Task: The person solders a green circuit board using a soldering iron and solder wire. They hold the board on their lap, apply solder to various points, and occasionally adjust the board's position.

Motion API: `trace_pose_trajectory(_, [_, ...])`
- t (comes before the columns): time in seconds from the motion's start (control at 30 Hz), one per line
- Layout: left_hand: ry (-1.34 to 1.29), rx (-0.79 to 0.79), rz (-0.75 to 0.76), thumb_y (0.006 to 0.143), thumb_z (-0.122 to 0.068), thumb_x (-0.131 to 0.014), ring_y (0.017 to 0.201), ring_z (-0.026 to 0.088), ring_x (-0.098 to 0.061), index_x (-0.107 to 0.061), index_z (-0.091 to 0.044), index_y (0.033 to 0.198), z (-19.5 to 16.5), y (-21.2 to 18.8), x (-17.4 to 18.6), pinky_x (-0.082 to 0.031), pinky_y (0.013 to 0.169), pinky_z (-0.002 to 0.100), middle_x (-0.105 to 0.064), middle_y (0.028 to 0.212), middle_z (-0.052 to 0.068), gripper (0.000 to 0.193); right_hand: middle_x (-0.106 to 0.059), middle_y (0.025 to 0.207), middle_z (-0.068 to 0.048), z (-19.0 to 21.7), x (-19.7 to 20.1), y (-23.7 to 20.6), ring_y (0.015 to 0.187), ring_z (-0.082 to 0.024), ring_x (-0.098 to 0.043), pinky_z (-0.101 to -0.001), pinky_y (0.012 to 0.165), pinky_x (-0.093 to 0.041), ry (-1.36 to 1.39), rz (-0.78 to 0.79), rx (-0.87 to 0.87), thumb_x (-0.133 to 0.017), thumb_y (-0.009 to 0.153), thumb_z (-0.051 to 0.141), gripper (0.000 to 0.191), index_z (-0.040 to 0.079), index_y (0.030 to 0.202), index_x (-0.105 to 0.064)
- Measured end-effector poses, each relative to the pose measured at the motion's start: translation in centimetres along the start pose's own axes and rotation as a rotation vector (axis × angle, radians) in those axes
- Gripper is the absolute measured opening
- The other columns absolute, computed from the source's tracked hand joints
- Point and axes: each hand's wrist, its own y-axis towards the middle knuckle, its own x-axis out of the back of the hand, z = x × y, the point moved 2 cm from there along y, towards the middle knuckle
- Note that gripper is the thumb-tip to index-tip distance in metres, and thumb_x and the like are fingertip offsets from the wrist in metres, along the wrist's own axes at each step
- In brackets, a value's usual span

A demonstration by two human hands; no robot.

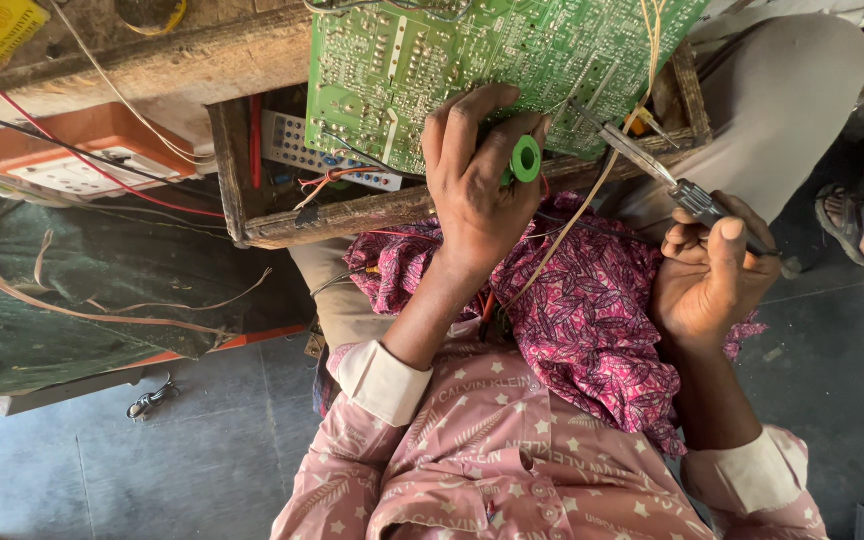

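Observation:
My left hand (pixel 472 190) grips the lower edge of a large green circuit board (pixel 432 60), held solder side up, and pinches a small green round spool (pixel 525 158) against it. My right hand (pixel 712 275) is closed around the dark handle of a soldering iron (pixel 652 170). The iron's metal shaft slants up and left, and its tip touches the board near the lower right edge. A pale cord (pixel 592 190) runs down from the board between my hands. Both hands are over my lap.
A magenta patterned cloth (pixel 592 320) lies on my lap. A rough wooden tray (pixel 332 210) under the board holds a white remote control (pixel 292 150) and wires. An orange-and-white box (pixel 82 150) and dark green cloth (pixel 72 290) are left. Another person's sandalled foot (pixel 852 215) is right.

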Motion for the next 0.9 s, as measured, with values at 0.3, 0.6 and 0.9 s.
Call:
trace_pose_trajectory(0.3, [0.008,-0.005,-0.009,0.089,-0.005,-0.084,0.120,0.024,-0.057,-0.073,-0.012,0.112,-0.01,-0.26,-0.35,-0.047,0.102,0.038,-0.060,0.130,0.002,0.026,-0.073,0.101,-0.019,0.01,0.03,-0.09,0.076,-0.018,-0.067,-0.0263,0.068,-0.052,-0.019,-0.006,-0.006,-0.070,0.115,0.019,0.031,-0.008,0.129,-0.062])
trace_pose_trajectory(0.6, [-0.001,0.005,-0.007,0.091,-0.005,-0.084,0.119,0.024,-0.058,-0.073,-0.011,0.112,0.04,-0.17,-0.22,-0.048,0.101,0.036,-0.061,0.130,0.002,0.025,-0.073,0.102,-0.020,-0.32,0.18,0.03,0.076,-0.019,-0.067,-0.0272,0.068,-0.051,0.013,-0.008,-0.005,-0.071,0.115,0.018,0.032,-0.009,0.130,-0.061])
trace_pose_trajectory(0.9, [-0.004,-0.003,-0.004,0.092,-0.006,-0.084,0.118,0.024,-0.058,-0.072,-0.011,0.111,0.00,-0.21,-0.21,-0.049,0.099,0.036,-0.061,0.129,0.003,0.023,-0.073,0.102,-0.020,-0.29,0.47,0.20,0.075,-0.019,-0.066,-0.0269,0.068,-0.051,0.003,-0.014,0.016,-0.072,0.114,0.020,0.035,-0.010,0.130,-0.061])
